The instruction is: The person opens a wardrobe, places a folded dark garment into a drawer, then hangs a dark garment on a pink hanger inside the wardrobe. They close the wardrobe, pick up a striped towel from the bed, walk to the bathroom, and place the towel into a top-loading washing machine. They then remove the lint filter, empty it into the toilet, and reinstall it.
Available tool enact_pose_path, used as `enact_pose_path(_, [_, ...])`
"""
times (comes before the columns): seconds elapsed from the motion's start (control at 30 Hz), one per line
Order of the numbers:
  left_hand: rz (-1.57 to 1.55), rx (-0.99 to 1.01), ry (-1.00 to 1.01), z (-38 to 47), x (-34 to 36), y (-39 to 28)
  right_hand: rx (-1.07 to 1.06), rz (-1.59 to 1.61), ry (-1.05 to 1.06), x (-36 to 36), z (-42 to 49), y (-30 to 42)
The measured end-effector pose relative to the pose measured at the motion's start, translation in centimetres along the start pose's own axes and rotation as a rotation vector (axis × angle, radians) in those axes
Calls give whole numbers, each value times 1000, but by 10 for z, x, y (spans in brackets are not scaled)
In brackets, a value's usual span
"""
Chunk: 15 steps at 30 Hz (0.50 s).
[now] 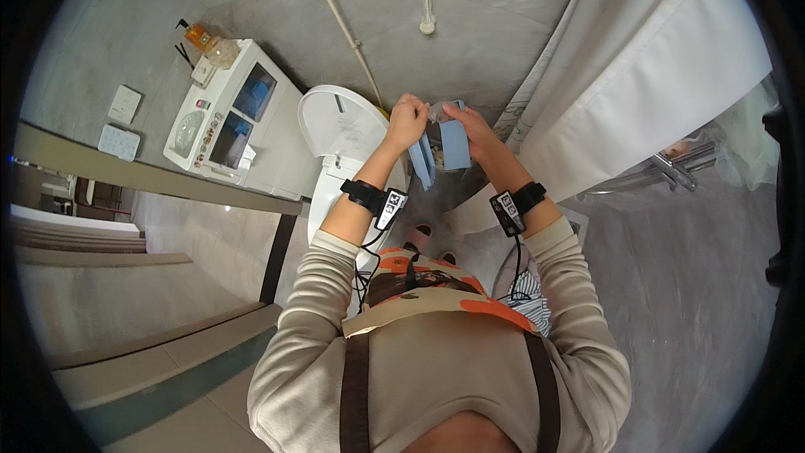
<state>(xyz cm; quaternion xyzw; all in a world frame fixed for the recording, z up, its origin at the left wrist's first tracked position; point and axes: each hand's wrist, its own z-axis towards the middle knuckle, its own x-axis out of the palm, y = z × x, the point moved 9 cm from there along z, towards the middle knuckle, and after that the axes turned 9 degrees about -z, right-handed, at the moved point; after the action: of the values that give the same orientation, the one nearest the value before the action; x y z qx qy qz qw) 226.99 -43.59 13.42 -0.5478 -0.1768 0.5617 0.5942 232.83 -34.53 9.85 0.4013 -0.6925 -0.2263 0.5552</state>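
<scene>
Both hands are raised ahead of me, close together beside the toilet. My left hand [407, 121] has its fingers curled together at a greyish piece, at the upper left of a light-blue object with flat panels [455, 143]. My right hand [473, 129] grips the upper right part of that blue object, thumb towards the left. What exactly the object is, I cannot tell; a dark gap shows between its panels. The greyish, crumpled, translucent piece [438, 113] lies between the two hands. Black straps with small devices sit on both forearms.
Left of my hands stands a white toilet with its lid raised [343, 119]. A white cabinet [277, 119] beside it carries an orange pump bottle [198, 36] and other items. A white curtain [622, 75] hangs at the right, near a metal tap [673, 171]. A pole [336, 9] leans on the wall.
</scene>
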Motion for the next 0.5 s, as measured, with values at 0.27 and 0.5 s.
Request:
enact_pose_path(0.27, [-373, -18, 179, 23, 14, -8, -5, 129, -41, -18, 12, 11])
enact_pose_path(0.5, [-487, -203, 283, 23, 28, 5, 72, 110, -71, -23, 19, 2])
